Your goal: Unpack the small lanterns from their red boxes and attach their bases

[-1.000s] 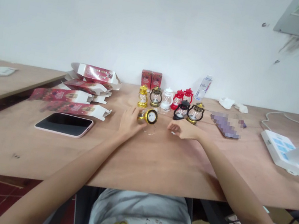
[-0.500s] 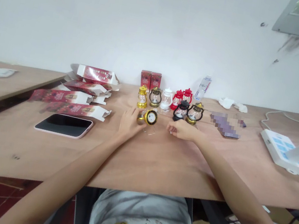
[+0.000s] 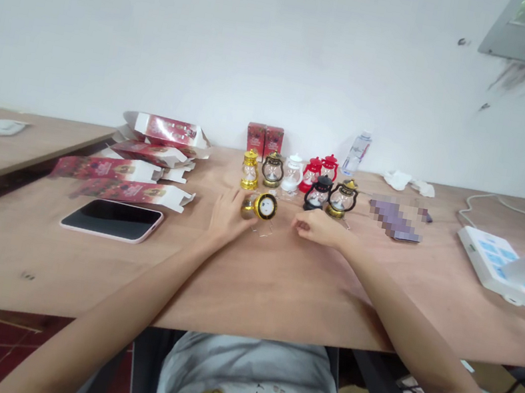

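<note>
My left hand [image 3: 228,217] is closed around a small gold lantern [image 3: 251,205], tipped over so that its round white base faces me. To the right, my right hand [image 3: 315,226] rests with fingers curled and pressed together; what they hold, if anything, is too small to make out. Thin clear strips [image 3: 264,229] lie on the table between the hands. Behind stand upright lanterns: a gold one [image 3: 249,170], a bronze one [image 3: 272,170], a white one [image 3: 292,173], two red ones [image 3: 311,175], a black one [image 3: 318,193] and a black-and-bronze one [image 3: 342,199].
Flattened red boxes [image 3: 126,189] are piled at the left, with a phone [image 3: 112,220] in front. Two upright red boxes [image 3: 264,141] and a bottle [image 3: 357,153] stand by the wall. Tissues [image 3: 397,180], a purple packet [image 3: 395,218] and a power strip [image 3: 504,266] lie at the right.
Both hands stay in nearly the same place. The gold lantern in my left hand has barely shifted, and my right fingers have moved only slightly.
</note>
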`<state>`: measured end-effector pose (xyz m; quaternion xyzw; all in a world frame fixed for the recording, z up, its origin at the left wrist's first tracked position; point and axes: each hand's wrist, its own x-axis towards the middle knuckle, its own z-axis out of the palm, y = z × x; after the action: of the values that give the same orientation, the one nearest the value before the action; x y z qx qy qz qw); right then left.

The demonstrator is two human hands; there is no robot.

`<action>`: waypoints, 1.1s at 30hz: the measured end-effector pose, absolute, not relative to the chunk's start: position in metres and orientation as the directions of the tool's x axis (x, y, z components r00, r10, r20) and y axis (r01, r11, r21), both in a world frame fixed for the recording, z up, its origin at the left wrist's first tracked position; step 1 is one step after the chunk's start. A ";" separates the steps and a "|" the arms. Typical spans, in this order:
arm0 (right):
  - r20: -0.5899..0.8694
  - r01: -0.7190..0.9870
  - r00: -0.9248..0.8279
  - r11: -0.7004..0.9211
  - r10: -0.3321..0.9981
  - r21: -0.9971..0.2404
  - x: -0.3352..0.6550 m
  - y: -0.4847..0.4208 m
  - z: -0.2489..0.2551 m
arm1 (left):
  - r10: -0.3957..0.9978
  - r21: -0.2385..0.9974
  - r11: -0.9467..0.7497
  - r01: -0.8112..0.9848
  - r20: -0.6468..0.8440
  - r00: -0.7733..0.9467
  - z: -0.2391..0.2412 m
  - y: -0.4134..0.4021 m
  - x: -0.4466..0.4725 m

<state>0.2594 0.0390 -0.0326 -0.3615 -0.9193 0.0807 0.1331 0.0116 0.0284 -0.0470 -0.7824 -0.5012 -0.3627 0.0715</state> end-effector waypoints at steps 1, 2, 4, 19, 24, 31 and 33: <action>0.205 0.642 -0.699 0.728 0.685 -0.240 0.259 0.039 -0.033 | 0.733 0.253 -0.489 0.835 0.638 0.236 -0.047 0.028 0.012; 0.229 0.640 -0.693 0.730 0.683 -0.240 0.258 0.039 -0.032 | 0.733 0.253 -0.491 0.833 0.638 0.238 -0.047 0.029 0.011; 0.293 0.624 -0.675 0.736 0.677 -0.264 0.256 0.036 -0.032 | 0.730 0.251 -0.500 0.829 0.638 0.247 -0.047 0.028 0.011; 0.657 0.102 -0.236 0.691 0.716 -0.716 0.224 0.020 -0.036 | 0.750 0.251 -0.497 0.831 0.606 0.266 -0.044 0.024 0.016; 0.672 0.150 -0.211 0.703 0.710 -0.695 0.219 0.011 -0.032 | 0.739 0.244 -0.529 0.812 0.604 0.300 -0.045 0.023 0.017; 0.640 0.178 -0.207 0.672 0.740 -0.719 0.217 0.005 -0.031 | 0.698 0.163 -0.555 0.816 0.625 0.350 -0.048 0.022 0.019; 0.629 0.185 -0.216 0.663 0.747 -0.725 0.216 0.006 -0.033 | 0.692 0.151 -0.558 0.816 0.628 0.357 -0.049 0.023 0.019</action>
<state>0.2161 0.0057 -0.0327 -0.3170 -0.7348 0.2604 0.5401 0.0186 0.0228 -0.0489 -0.8183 -0.4606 -0.3307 0.0941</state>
